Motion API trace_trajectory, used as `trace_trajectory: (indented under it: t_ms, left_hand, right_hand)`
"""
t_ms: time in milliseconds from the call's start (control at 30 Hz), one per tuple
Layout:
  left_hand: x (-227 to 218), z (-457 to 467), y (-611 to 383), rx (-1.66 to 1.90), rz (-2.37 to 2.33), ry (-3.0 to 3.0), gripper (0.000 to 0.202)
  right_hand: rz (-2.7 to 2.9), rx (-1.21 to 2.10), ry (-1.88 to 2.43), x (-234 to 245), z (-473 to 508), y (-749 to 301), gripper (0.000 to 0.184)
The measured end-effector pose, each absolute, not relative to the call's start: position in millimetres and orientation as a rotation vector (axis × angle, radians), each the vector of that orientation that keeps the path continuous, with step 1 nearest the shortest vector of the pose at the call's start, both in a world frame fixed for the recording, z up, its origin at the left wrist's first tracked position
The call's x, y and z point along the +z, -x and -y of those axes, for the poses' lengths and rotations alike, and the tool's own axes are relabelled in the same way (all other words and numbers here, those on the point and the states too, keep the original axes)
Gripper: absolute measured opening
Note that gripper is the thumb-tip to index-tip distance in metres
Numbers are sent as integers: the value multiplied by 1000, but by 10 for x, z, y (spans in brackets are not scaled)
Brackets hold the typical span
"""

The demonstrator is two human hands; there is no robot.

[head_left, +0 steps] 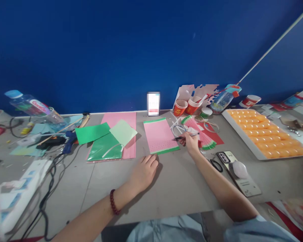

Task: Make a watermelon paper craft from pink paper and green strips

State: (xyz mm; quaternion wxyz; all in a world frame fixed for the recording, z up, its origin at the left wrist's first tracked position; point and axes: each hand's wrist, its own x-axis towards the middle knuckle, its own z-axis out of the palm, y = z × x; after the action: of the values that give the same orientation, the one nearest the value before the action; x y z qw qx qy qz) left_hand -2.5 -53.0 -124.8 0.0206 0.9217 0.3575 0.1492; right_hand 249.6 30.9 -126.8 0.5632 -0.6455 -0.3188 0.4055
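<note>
A pink sheet (158,134) with green strips along its top and bottom edges lies on the grey table. Small dark dots cover its lower part. My right hand (189,142) grips a dark pen (177,138), its tip at the sheet's right side. Palm down, my left hand (145,169) rests with its fingers loosely laid out at the sheet's lower edge; it holds nothing. Just beyond my right hand lies a pleated paper fan (207,143) in pink and green, coloured like a watermelon, partly hidden by that hand.
Left of the sheet are green paper (93,133), pale green paper (123,132) and pink paper (131,119). A glue gun (69,141) and power strip (27,188) lie further left. Paper cups (180,107), a phone (239,174) and a tray of orange balls (264,134) are on the right.
</note>
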Motion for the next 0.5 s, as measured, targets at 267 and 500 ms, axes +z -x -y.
trace_trajectory:
  t_ms: [267,500]
  left_hand:
    - [-1263,532,25,463,-1111,-2821,18]
    - [-1269,530,26,520,-1107,-2806,18]
  right_hand:
    - [743,957,1529,-1288,-323,-2506,10]
    - [743,946,1526,-1281,-320,-2497,10]
